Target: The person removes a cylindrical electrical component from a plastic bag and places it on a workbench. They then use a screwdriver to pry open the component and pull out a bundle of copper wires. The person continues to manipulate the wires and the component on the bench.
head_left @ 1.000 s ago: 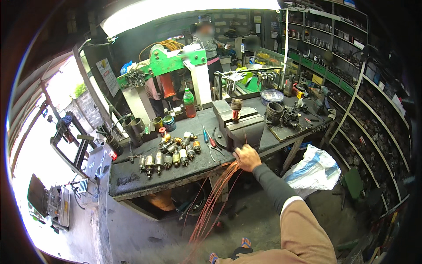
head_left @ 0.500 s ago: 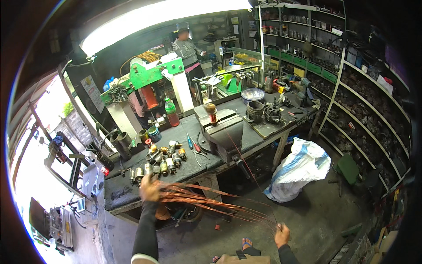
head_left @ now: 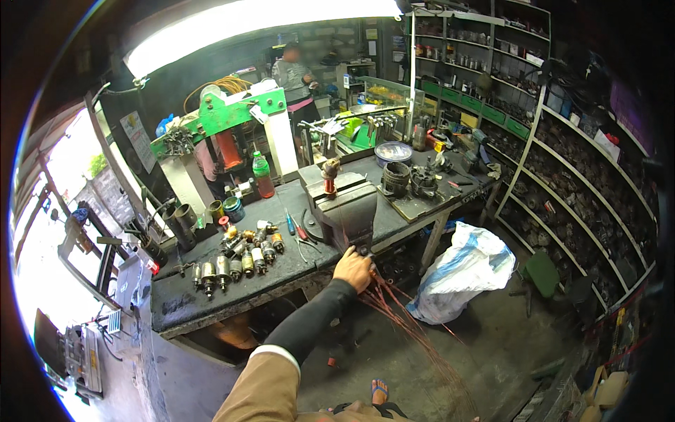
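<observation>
My left hand (head_left: 354, 269) is closed round one end of a loose bundle of thin copper wire (head_left: 404, 316), just below the front of the bench vise (head_left: 344, 207). From there the strands droop away to the right toward the floor. Upright in the vise jaws stands a small motor armature (head_left: 330, 176) with a red middle. A thin wire seems to run down from it toward my hand. No part of my right hand shows.
Several small cylindrical motor parts (head_left: 239, 257) lie on the bench's left, near pliers and screwdrivers (head_left: 298, 228). A white and blue sack (head_left: 464, 271) stands on the floor to the right. Shelves (head_left: 583, 190) of parts line the right wall. Another person (head_left: 294, 81) stands behind the bench.
My left hand has moved right, from the bench's left end to the vise, carrying the wire. The bundle, stretched between both hands before, now hangs; my right hand has left view.
</observation>
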`<move>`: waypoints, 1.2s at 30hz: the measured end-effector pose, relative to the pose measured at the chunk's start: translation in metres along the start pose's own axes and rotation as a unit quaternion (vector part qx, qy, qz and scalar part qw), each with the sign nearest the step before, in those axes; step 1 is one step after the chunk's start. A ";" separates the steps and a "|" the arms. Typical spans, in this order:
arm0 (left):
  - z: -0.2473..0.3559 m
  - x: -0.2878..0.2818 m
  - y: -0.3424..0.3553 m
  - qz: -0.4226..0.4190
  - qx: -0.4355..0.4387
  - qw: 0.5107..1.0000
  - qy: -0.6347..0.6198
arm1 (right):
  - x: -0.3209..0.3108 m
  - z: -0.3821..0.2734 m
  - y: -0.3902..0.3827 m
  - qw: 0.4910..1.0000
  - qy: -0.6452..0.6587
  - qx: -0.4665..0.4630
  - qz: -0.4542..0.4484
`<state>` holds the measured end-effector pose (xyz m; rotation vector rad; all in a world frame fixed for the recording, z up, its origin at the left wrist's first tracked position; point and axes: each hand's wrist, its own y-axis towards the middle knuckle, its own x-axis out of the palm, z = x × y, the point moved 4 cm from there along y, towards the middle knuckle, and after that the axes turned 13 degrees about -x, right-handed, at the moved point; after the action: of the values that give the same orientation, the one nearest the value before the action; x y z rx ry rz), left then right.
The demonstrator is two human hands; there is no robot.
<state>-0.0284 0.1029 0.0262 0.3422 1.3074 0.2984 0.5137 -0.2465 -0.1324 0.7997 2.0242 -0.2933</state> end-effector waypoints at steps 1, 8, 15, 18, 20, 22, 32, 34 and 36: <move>-0.012 -0.001 -0.021 0.042 -0.037 0.997 -0.059 | -0.002 -0.009 0.015 1.000 0.010 0.000 0.017; -0.078 -0.014 -0.182 0.064 -0.330 0.899 -0.282 | 0.036 -0.140 0.218 0.951 0.165 -0.231 0.122; -0.050 0.008 -0.349 0.124 -0.517 0.739 -0.415 | 0.088 -0.447 0.284 0.832 0.209 -0.507 0.081; -0.029 0.035 -0.432 0.188 -0.623 0.532 -0.541 | 0.126 -0.562 0.209 0.742 0.083 -0.652 0.131; -0.016 0.041 -0.482 0.200 -0.681 0.482 -0.513 | 0.154 -0.608 0.155 0.682 0.057 -0.722 0.103; -0.005 0.067 -0.551 0.259 -0.721 0.411 -0.494 | 0.167 -0.647 0.080 0.625 0.026 -0.778 0.052; 0.057 0.037 -0.660 0.325 -0.812 0.280 -0.395 | 0.224 -0.665 -0.040 0.398 0.143 -0.902 -0.089; 0.049 -0.005 -0.630 0.406 -0.797 0.271 -0.356 | 0.226 -0.640 -0.028 0.472 0.130 -0.865 -0.111; 0.007 -0.022 -0.642 0.369 -0.817 0.329 -0.295 | 0.228 -0.604 -0.010 0.526 0.142 -0.830 -0.120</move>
<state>-0.0126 -0.4924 -0.2152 -0.7567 -0.4805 1.8678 0.0167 0.1382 0.0154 -0.7371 1.6209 1.5592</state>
